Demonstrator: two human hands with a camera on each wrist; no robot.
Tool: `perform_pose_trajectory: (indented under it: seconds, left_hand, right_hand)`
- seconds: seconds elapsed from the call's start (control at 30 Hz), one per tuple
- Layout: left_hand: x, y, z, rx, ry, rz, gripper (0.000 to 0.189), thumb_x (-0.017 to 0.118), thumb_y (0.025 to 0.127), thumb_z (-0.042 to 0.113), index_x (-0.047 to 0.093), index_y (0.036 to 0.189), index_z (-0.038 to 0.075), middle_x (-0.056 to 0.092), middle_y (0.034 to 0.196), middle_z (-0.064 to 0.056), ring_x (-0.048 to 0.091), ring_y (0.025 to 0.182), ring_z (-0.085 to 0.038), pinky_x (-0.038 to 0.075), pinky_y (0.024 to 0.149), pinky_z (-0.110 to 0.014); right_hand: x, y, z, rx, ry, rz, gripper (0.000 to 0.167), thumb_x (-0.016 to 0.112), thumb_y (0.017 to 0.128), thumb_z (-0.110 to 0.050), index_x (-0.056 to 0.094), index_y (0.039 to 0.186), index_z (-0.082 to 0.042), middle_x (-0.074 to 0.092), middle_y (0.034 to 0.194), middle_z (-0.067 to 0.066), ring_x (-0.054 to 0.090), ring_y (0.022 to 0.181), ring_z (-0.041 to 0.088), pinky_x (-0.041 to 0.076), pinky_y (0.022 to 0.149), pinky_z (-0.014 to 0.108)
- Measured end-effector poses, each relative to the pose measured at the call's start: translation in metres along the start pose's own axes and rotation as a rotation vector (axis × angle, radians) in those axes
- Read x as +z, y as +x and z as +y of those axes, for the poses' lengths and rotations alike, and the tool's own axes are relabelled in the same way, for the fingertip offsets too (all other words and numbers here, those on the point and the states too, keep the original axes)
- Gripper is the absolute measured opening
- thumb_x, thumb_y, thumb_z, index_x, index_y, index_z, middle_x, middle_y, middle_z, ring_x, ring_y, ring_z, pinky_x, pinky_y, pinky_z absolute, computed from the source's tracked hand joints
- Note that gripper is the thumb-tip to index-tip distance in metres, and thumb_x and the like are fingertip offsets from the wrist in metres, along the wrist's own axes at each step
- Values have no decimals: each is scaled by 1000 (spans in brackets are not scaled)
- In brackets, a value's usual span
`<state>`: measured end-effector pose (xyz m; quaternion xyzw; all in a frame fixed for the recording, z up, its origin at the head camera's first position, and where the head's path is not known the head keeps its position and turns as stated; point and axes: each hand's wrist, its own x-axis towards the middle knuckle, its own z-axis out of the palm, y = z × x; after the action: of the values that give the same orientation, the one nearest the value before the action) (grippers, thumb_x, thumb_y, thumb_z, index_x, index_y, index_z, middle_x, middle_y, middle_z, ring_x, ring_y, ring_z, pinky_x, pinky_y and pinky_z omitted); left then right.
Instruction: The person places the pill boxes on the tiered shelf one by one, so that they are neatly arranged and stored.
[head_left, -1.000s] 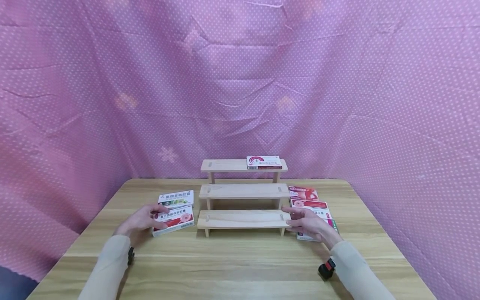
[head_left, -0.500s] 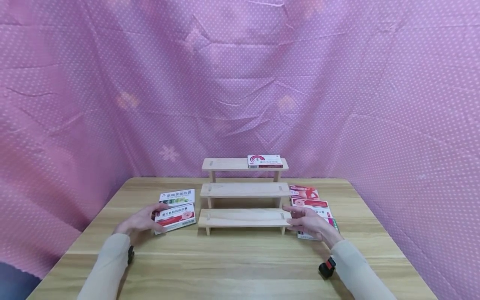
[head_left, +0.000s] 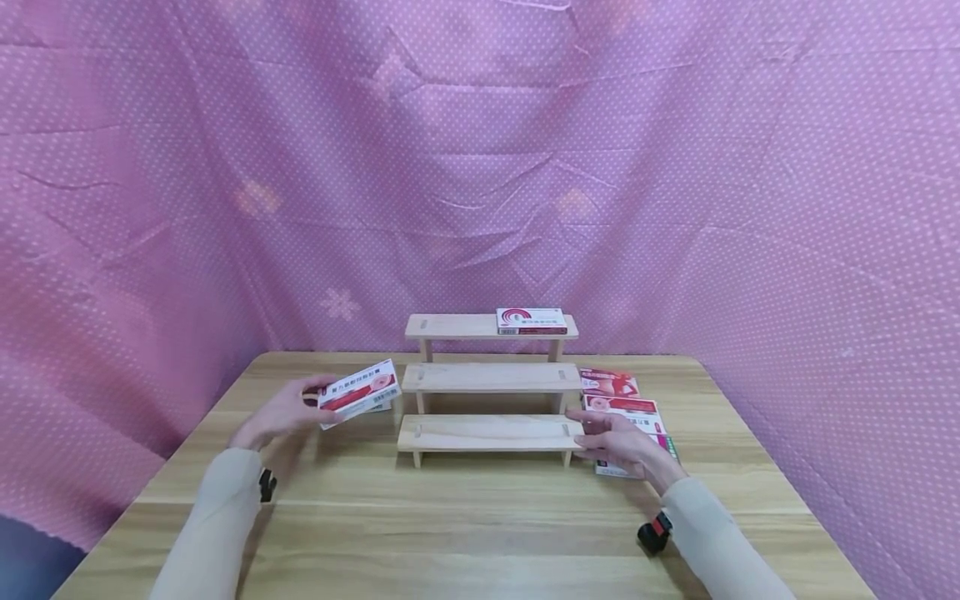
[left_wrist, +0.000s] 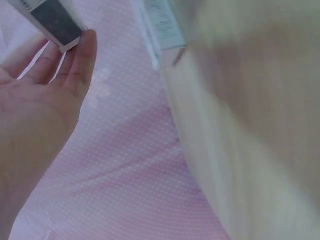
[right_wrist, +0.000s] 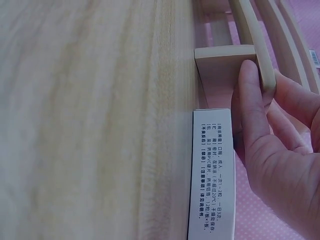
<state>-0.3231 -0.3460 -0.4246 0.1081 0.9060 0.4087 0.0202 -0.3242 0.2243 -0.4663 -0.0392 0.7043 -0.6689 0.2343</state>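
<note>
My left hand (head_left: pixel 288 408) pinches a white-and-red medicine box (head_left: pixel 360 392) by its left end, tilted and raised off the table. In the left wrist view, fingertips (left_wrist: pixel 87 42) touch the box's dark end (left_wrist: pixel 57 22). Another medicine box (head_left: pixel 384 407) lies behind and below it, mostly hidden. My right hand (head_left: pixel 622 446) grips the right end of the lowest step of a three-step wooden display stand (head_left: pixel 487 429). Seen from the right wrist, one fingertip (right_wrist: pixel 248 70) lies under the step against its leg. A white medicine box (right_wrist: pixel 212 175) lies beside that hand.
One medicine box (head_left: pixel 532 321) rests on the right half of the top step. To the right of the stand, a pink box (head_left: pixel 609 383), a red-and-white box (head_left: pixel 626 410) and a partly covered box (head_left: pixel 615 471) lie in a column. A pink curtain (head_left: pixel 480 167) hangs behind the table (head_left: pixel 465 533).
My left hand has lifted the white-and-red medicine box off the table, moving it up and away from me and tilting it. The right hand has stayed at the stand's lowest step.
</note>
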Motion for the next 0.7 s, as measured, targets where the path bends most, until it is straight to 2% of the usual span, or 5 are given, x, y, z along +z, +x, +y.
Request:
perform_pose_trajectory:
  seconds: [0.13,0.33,0.47,0.6,0.7]
  left_hand:
    - [-6,-2,6,16,37,53,81,83,76,34,47,143,7,58,132,-18,55,112,-28,44,91,-29]
    - [-13,-1,8,67,-36,74,75,80,81,31,47,143,5,62,126,-19,60,105,-18,51,84,-20]
    - [-18,1,14,41,-52,123,77,79,81,37,47,144,7,61,128,-18,59,105,-17,50,83,-18]
    - [-21,6,23,10,-37,191,84,79,81,43,43,146,5,60,129,-19,57,108,-22,49,84,-17]
    - [-22,11,32,3,-53,209,87,79,79,45,42,147,6,59,130,-18,56,110,-24,48,85,-19]
  right_hand:
    - [0,0,0,-10,2,-14,60,62,93,-3,41,149,-7,28,153,25,58,111,20,54,100,41]
    - [-1,1,1,-12,8,-18,59,62,93,-2,41,149,-8,28,154,25,59,110,19,54,99,40]
    - [-1,2,2,-15,7,-15,59,62,93,-3,42,148,-8,29,152,25,58,111,19,54,99,41]
    - [-1,3,2,-16,14,-20,60,63,93,-3,41,149,-8,29,152,25,57,112,19,54,100,41]
    - [-1,2,2,-13,14,-21,60,62,93,-3,40,149,-8,29,152,25,58,112,19,54,100,40]
